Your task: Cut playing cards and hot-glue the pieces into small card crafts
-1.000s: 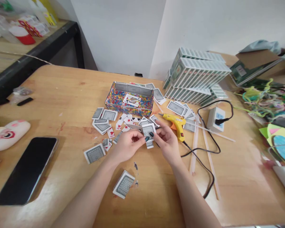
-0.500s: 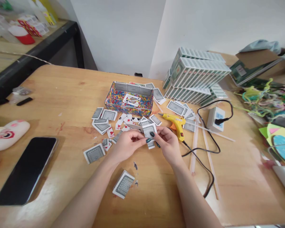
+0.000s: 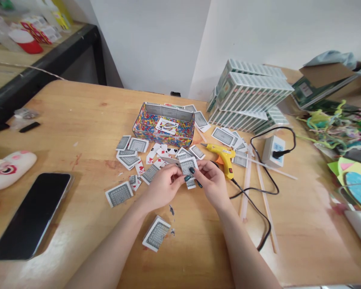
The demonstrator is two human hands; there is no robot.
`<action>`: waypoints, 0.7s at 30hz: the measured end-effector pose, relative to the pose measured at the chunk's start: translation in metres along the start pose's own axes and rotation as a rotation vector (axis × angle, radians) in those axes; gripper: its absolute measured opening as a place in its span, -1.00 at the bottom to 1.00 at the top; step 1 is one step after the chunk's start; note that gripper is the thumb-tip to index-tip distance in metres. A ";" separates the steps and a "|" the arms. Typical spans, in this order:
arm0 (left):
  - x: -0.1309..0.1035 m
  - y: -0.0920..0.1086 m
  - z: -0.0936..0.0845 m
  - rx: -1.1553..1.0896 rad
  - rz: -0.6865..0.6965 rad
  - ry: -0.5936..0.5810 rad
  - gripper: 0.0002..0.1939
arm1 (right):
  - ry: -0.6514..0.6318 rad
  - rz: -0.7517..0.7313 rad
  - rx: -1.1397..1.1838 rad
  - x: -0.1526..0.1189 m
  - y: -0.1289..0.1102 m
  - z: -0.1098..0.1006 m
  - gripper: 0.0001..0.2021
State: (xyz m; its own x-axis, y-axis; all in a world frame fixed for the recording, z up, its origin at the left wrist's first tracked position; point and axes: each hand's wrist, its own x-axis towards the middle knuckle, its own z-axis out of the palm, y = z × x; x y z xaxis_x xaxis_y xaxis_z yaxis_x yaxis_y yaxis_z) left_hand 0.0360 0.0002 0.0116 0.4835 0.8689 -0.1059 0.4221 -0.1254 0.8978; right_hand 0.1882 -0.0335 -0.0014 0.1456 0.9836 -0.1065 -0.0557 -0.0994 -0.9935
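- Centre of frame: your left hand (image 3: 165, 184) and right hand (image 3: 209, 180) pinch a patterned card (image 3: 185, 163) between thumbs and fingers.
- Step in hand, apparently: positioning the card by its lower part.
- Next move, by judgement: calls for a steady pinch, clear of the glue gun (image 3: 221, 152), right of centre.

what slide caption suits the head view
Left hand and right hand holding a patterned card near a glue gun

Held playing card (image 3: 185, 163): grey patterned back, white border. Open box (image 3: 168, 138): red, blue, yellow speckle. Glue gun (image 3: 228, 160) — yellow, orange trigger (image 3: 219, 160); power cord (image 3: 270, 228) black. Card packs (image 3: 255, 94): green-and-white stripes. Smartphone screen (image 3: 31, 216) black; worktop (image 3: 90, 120) light brown, wood grain. Thumbnails (image 3: 192, 170) — dark green.
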 end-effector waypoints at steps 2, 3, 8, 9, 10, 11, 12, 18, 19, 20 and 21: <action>0.000 0.000 0.000 0.020 -0.001 0.003 -0.85 | 0.001 -0.002 0.004 0.000 0.000 0.000 -0.85; 0.000 0.001 0.000 0.026 -0.003 0.004 -0.85 | 0.001 -0.002 0.005 0.000 0.001 0.000 -0.85; 0.000 0.001 0.001 0.051 0.013 0.022 -0.87 | 0.001 0.009 0.015 0.001 0.002 0.000 -0.86; 0.000 0.000 0.001 0.056 0.022 0.030 -0.87 | 0.001 0.011 0.021 0.001 0.002 0.000 -0.85; -0.001 0.000 0.002 0.061 0.031 0.037 -0.88 | 0.001 0.014 0.029 0.001 0.002 0.000 -0.85; -0.001 -0.001 0.002 0.063 0.038 0.043 -0.88 | 0.001 0.015 0.038 0.001 0.002 0.000 -0.85; -0.001 -0.001 0.003 0.062 0.043 0.050 -0.88 | 0.002 0.016 0.046 0.001 0.001 0.000 -0.85; 0.000 -0.006 0.008 -0.088 0.034 0.028 -0.86 | 0.054 0.020 0.030 0.001 0.001 -0.002 -0.81; 0.000 -0.007 0.009 -0.122 0.022 0.018 -0.86 | 0.066 0.020 0.024 0.002 0.001 -0.002 -0.80; 0.000 -0.007 0.009 -0.154 0.009 0.013 -0.87 | 0.074 0.024 0.022 0.002 0.001 -0.002 -0.79; 0.000 -0.007 0.010 -0.183 -0.003 0.014 -0.87 | 0.082 0.030 0.023 0.002 0.001 -0.002 -0.77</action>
State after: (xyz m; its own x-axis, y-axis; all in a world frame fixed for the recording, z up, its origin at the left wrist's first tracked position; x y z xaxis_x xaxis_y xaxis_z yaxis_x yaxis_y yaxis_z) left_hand 0.0406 -0.0034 0.0011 0.4711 0.8759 -0.1043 0.2765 -0.0343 0.9604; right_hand 0.1904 -0.0318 -0.0025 0.2234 0.9645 -0.1405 -0.0839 -0.1246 -0.9887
